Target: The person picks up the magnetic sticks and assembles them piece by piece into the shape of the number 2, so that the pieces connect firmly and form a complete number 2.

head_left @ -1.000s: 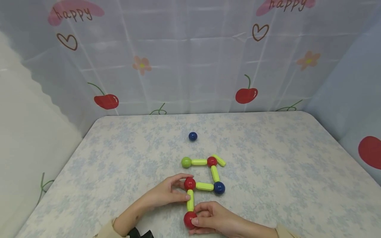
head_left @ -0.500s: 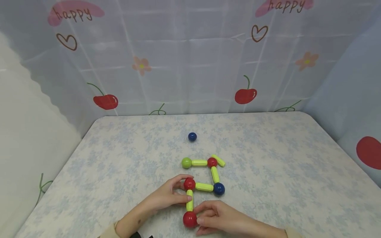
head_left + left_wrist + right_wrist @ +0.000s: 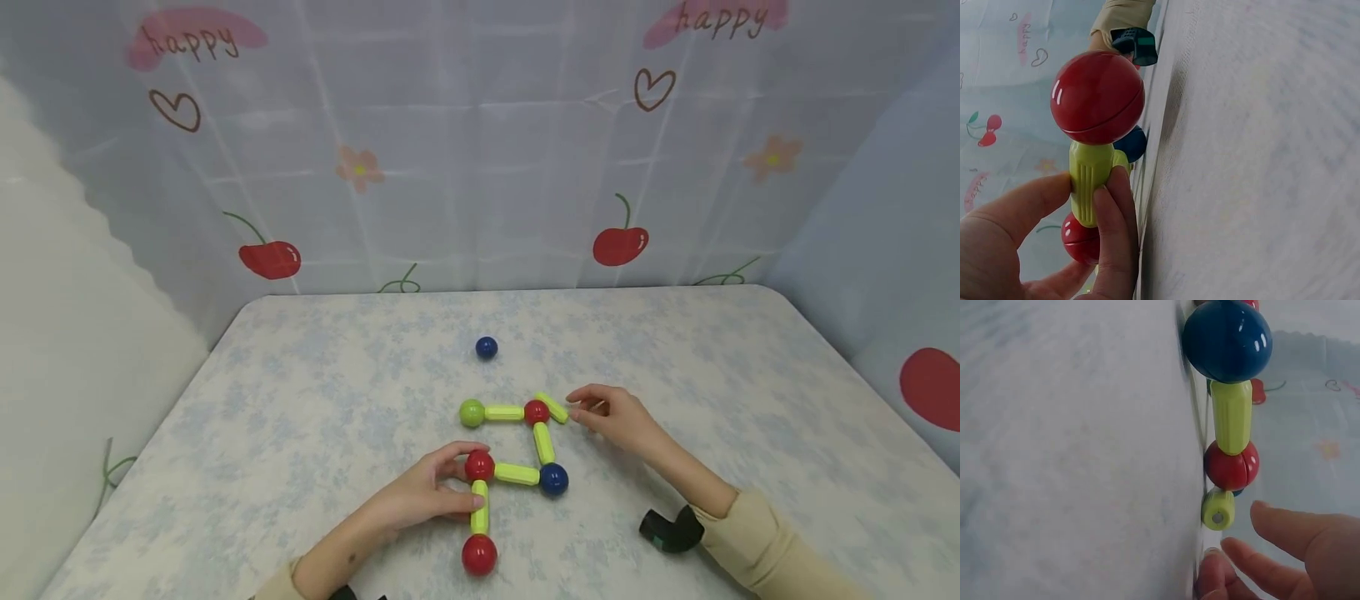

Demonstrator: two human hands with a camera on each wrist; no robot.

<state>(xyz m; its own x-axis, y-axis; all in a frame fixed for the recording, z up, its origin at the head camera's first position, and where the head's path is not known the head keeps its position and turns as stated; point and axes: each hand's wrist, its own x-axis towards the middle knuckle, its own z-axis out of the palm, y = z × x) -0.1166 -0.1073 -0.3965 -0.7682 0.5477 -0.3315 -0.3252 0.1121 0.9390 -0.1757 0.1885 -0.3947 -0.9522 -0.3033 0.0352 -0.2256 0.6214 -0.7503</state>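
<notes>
A zigzag of yellow-green magnetic rods and coloured balls lies on the table. My left hand pinches its nearest rod between thumb and fingers, with a fingertip at the red ball above. The larger red ball ends the chain at the front. From there it runs through a blue ball and another red ball to a green ball. My right hand reaches beside a slanted rod, thumb and fingers apart around its near end, holding nothing.
Farther back on the table sits a lone blue ball. A printed curtain rises behind the table's far edge. A black wrist device is beside the right sleeve.
My right hand has let go of the front red ball and moved up and right to the slanted rod. My left hand keeps its place on the chain.
</notes>
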